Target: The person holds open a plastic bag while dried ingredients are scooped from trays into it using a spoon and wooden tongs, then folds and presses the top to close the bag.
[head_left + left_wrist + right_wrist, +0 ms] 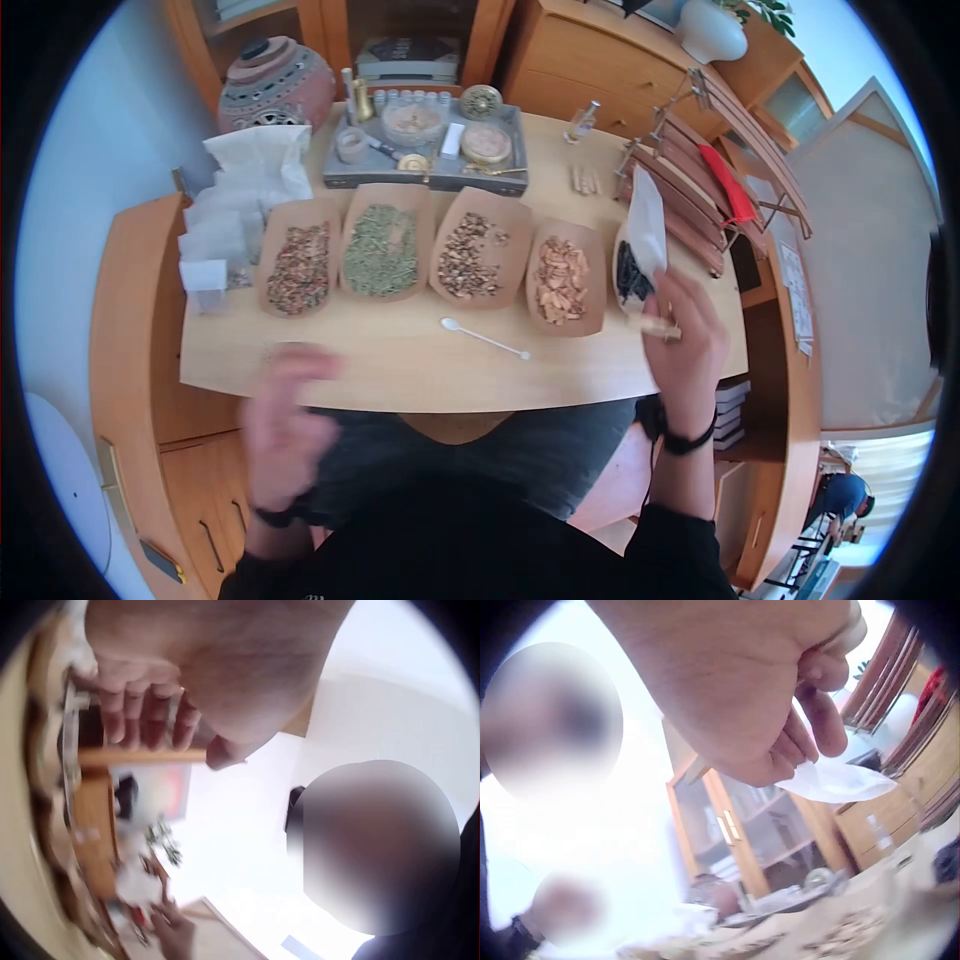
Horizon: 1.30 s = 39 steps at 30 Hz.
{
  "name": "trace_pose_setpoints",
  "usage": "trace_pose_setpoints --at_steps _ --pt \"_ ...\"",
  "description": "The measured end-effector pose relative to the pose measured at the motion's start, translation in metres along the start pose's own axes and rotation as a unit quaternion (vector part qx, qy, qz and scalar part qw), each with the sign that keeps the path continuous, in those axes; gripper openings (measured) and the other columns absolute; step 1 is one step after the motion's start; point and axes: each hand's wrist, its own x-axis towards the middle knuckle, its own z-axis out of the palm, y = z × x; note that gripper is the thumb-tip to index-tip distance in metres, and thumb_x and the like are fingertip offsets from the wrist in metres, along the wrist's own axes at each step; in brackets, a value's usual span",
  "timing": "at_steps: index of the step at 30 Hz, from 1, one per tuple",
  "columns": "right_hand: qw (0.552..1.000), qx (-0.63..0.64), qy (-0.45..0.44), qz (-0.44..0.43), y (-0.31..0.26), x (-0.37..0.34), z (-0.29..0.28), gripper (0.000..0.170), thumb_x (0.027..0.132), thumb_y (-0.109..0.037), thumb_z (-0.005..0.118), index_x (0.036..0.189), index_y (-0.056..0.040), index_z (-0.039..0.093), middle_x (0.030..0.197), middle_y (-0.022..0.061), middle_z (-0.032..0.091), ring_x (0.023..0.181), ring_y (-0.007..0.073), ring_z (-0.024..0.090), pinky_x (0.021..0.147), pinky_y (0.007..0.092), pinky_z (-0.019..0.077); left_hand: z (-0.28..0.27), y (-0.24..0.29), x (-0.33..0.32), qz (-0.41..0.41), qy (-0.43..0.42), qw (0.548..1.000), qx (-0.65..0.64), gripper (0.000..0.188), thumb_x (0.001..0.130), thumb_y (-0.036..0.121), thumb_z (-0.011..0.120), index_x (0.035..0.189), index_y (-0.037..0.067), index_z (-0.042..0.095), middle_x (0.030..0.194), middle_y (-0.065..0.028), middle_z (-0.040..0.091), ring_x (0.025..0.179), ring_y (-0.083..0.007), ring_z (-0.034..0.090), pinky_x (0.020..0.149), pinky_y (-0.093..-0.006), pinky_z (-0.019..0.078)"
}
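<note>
My right hand grips a thin white pouch that stands up past the fingers, over the tray of dark pieces at the right. A short wood-coloured piece pokes out of the same hand; its kind is hard to tell. My left hand hangs blurred in the air at the table's front left, with nothing in it. In the left wrist view its fingers are loosely extended. A white spoon lies on the table between the hands.
Paper trays hold reddish bits, green leaves, brown chunks and pale chips. White pouches pile up at left. Behind stand a grey tray of jars and a patterned pot. A wooden rack borders the right.
</note>
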Motion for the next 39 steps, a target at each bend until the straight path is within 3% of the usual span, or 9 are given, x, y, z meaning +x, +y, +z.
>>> trace_pose_setpoints --at_steps 2,4,9,14,15,20,24,29,39 --pt "0.998 0.05 -0.015 -0.023 -0.054 -0.017 -0.006 0.033 0.089 -0.008 0.087 0.121 -0.0047 0.082 0.125 0.0142 0.081 0.096 0.0327 0.081 0.081 0.0418 0.0669 0.058 -0.002 0.025 -0.085 -0.181 0.944 -0.261 0.088 0.102 0.038 0.081 0.171 0.002 0.041 0.169 -0.0168 0.049 0.161 -0.0313 0.046 0.132 -0.05 0.0363" --pt "0.993 0.093 -0.054 -0.057 -0.095 -0.024 -0.003 0.032 0.089 -0.009 0.087 0.12 -0.006 0.082 0.125 0.0138 0.081 0.097 0.0317 0.082 0.079 0.0413 0.0674 0.107 -0.031 0.047 -0.09 -0.188 0.899 -0.386 0.094 0.105 0.035 0.079 0.178 0.005 0.028 0.176 -0.015 0.043 0.164 -0.0315 0.044 0.133 -0.0514 0.0367" --pt "0.959 0.22 -0.177 -0.018 -0.132 -0.04 0.003 0.031 0.089 -0.011 0.088 0.12 -0.0086 0.083 0.127 0.0143 0.081 0.101 0.0335 0.082 0.082 0.0408 0.068 0.134 -0.032 0.07 -0.145 -0.134 0.842 -0.503 0.082 0.11 0.028 0.071 0.178 0.007 0.03 0.175 -0.013 0.047 0.159 -0.0302 0.05 0.125 -0.051 0.0489" --pt "0.959 0.277 0.053 -0.013 -0.083 -0.058 0.012 0.013 0.093 -0.003 0.081 0.105 -0.0025 0.079 0.106 0.0138 0.08 0.089 0.0239 0.078 0.08 0.0344 0.0619 0.123 -0.047 0.044 -0.231 -0.073 0.823 -0.513 0.053 0.118 0.03 0.052 0.165 0.006 0.051 0.157 -0.0107 0.067 0.141 -0.0281 0.068 0.117 -0.0535 0.0602" --pt "0.955 0.272 0.026 0.112 -0.076 -0.062 0.005 0.017 0.093 -0.001 0.081 0.11 -0.0013 0.08 0.115 0.0137 0.078 0.086 0.0198 0.073 0.079 0.0319 0.0596 0.12 -0.051 0.041 -0.233 -0.066 0.823 -0.515 0.053 0.118 0.03 0.052 0.165 0.006 0.051 0.157 -0.0107 0.067 0.141 -0.0281 0.068 0.117 -0.0535 0.0602" --pt "0.914 0.376 -0.111 0.106 -0.078 -0.05 0.008 0.033 0.091 -0.004 0.086 0.124 -0.0003 0.081 0.134 0.0148 0.068 0.092 0.0178 0.072 0.08 0.0295 0.0575 0.12 -0.064 0.036 -0.221 -0.072 0.814 -0.532 0.057 0.123 0.043 0.047 0.161 0.002 0.053 0.152 -0.0133 0.069 0.136 -0.027 0.071 0.102 -0.0477 0.0677" --pt "0.927 0.338 -0.125 0.107 -0.087 -0.051 0.016 0.026 0.089 -0.006 0.091 0.113 0.0009 0.083 0.125 0.0139 0.072 0.093 0.0204 0.073 0.082 0.0323 0.0573 0.127 -0.063 0.034 -0.234 -0.05 0.838 -0.491 0.06 0.123 0.05 0.044 0.159 0.003 0.054 0.149 -0.0137 0.069 0.13 -0.0238 0.072 0.088 -0.0408 0.0703" --pt "0.887 0.397 -0.188 0.144 -0.062 -0.055 0.01 0.016 0.089 -0.002 0.09 0.1 0.0052 0.081 0.094 0.0091 0.074 0.086 0.0203 0.072 0.077 0.0311 0.0539 0.122 -0.059 0.036 -0.23 -0.014 0.91 -0.344 0.046 0.123 0.048 0.05 0.125 0.007 0.069 0.107 -0.003 0.077 0.087 -0.0107 0.074 0.063 -0.0293 0.0606" --pt "0.891 0.418 -0.172 0.045 -0.052 -0.059 -0.007 0.022 0.087 -0.007 0.094 0.087 0.0026 0.075 0.089 0.0077 0.07 0.073 0.0175 0.062 0.066 0.0315 0.0462 0.137 -0.06 0.041 -0.104 0.048 0.986 -0.117 0.044 0.12 0.043 0.062 0.108 0.002 0.074 0.084 0.0054 0.064 0.074 -0.0012 0.055 0.061 -0.0231 0.0441"
